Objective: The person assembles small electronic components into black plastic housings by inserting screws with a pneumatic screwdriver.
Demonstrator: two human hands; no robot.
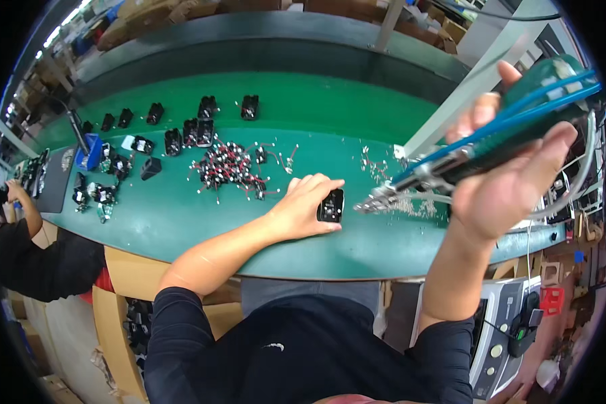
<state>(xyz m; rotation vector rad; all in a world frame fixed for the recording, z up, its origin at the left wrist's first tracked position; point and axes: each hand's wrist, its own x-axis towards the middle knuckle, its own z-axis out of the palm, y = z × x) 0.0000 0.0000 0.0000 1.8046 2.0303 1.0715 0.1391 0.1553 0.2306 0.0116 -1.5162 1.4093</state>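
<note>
My left hand (303, 207) rests on the green table, its thumb and fingers closed around a small black plastic housing (330, 206). In my right hand (494, 195) is a green and black power screwdriver (511, 138), raised at a slant above the table's right side. My fingers and thumb pass on either side of its body. The metal tip (360, 207) points down and left, a short way right of the housing and apart from it. Beyond my left hand lies a pile of small black parts with red wires (225, 165).
Several black housings (198, 131) stand toward the back left. Loose small metal pieces (410, 205) are scattered below the screwdriver. A blue bin (89, 153) stands at the left, near another person's arm (25, 202). A pale post (464, 87) rises at the back right.
</note>
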